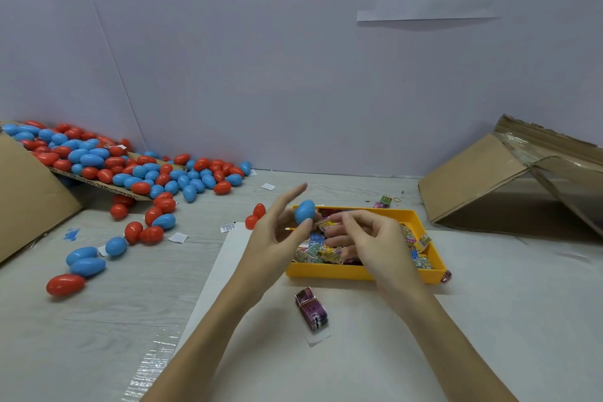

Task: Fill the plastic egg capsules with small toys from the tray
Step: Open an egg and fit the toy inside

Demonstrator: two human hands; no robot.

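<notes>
While egg pile waits far left, left hand pinches blue egg capsule at fingertips, index finger straight. Right hand curls over yellow tray, seemingly pinching toy packet. Best: steady capsule, split halves, feed packet in squarely.

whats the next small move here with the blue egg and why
Probably pull the blue egg apart with both hands: the left hand holds it closed over the yellow tray, the right hand is right beside it, and the small toy packets cannot go in until it opens.
</notes>
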